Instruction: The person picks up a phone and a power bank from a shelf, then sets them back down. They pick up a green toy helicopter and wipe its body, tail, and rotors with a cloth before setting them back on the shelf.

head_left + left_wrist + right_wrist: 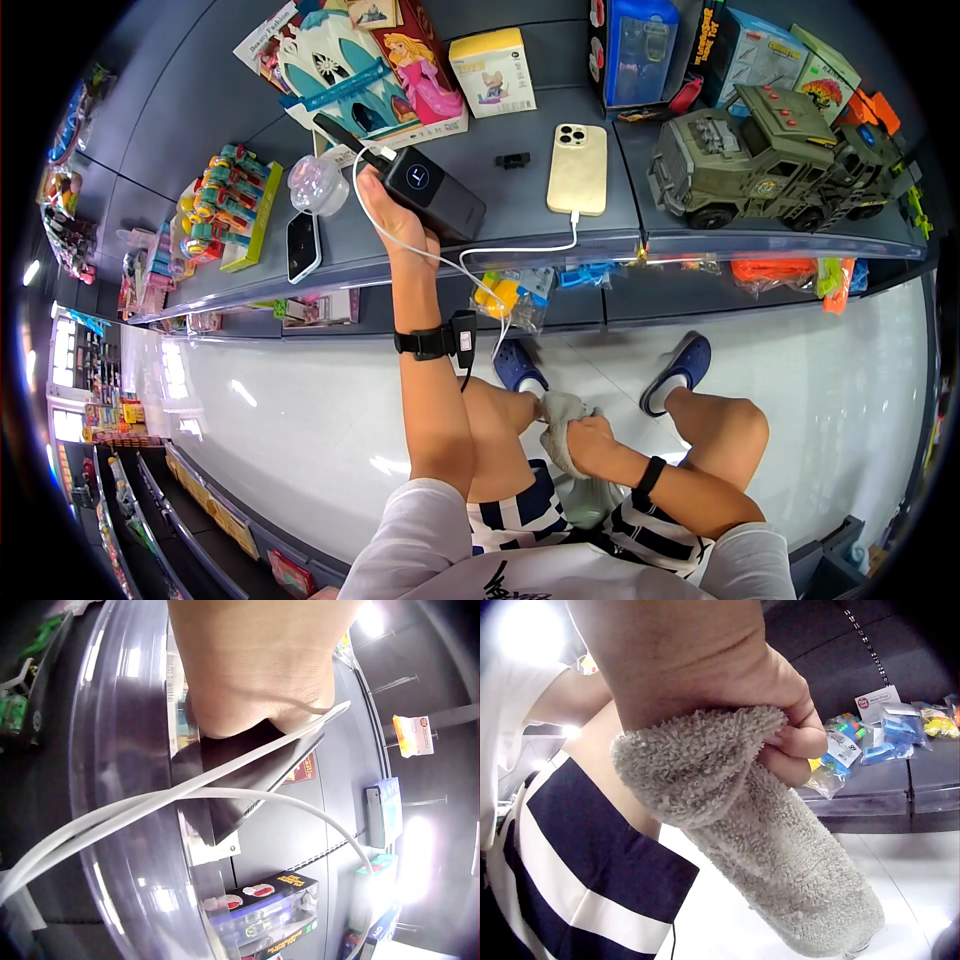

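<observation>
My left hand [402, 222] grips a black power bank [452, 200] with a lit round display, held tilted above the shelf's front edge. A white cable [520, 249] runs from its end, loops below the hand and reaches a pale gold phone [578, 172] lying camera side up. In the left wrist view, the cable crosses in front of the power bank [247, 776], whose far side is hidden by the palm. Low between the knees, my right hand [594, 447] clutches a fuzzy grey cloth [802, 877], bunched under the curled fingers and hanging down.
On the shelf [520, 215] are a toy castle box [350, 80], a yellow-white box [493, 75], a small black piece [513, 160], a clear plastic dome [318, 186], a dark-screened phone [304, 247] and an army-green toy truck [740, 170]. Bagged toys [510, 298] lie on a lower shelf.
</observation>
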Action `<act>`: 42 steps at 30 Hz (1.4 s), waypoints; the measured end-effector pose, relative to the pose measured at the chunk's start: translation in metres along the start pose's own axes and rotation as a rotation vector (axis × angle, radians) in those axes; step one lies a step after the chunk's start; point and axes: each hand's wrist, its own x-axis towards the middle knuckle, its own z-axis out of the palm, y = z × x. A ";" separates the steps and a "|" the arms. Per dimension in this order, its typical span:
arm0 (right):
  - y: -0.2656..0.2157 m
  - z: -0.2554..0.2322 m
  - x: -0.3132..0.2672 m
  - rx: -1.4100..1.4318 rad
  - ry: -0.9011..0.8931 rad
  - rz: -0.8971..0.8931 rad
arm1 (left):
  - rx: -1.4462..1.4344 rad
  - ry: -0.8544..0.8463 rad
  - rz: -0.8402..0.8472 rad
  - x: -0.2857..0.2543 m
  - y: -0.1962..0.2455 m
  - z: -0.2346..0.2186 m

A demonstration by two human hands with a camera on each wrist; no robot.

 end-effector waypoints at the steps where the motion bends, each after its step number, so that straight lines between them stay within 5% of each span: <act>1: -0.001 -0.003 -0.001 0.000 -0.002 0.000 | 0.010 0.007 0.003 0.001 -0.001 -0.001; 16: -0.002 0.000 0.000 -0.039 -0.105 -0.023 | 0.004 -0.052 0.040 0.006 -0.008 -0.006; 21: -0.004 0.009 -0.003 -0.072 0.042 -0.064 | 0.089 -0.104 0.118 0.004 -0.006 -0.004; 37: -0.012 0.007 -0.006 -0.053 0.057 -0.071 | 0.212 -0.094 0.143 -0.013 0.007 0.016; 39: -0.018 -0.011 -0.006 -0.085 -0.126 -0.023 | 0.296 -0.199 0.233 -0.018 0.011 0.022; 42: -0.023 -0.021 -0.007 -0.057 -0.144 0.044 | 0.381 -0.236 0.232 -0.018 0.010 0.016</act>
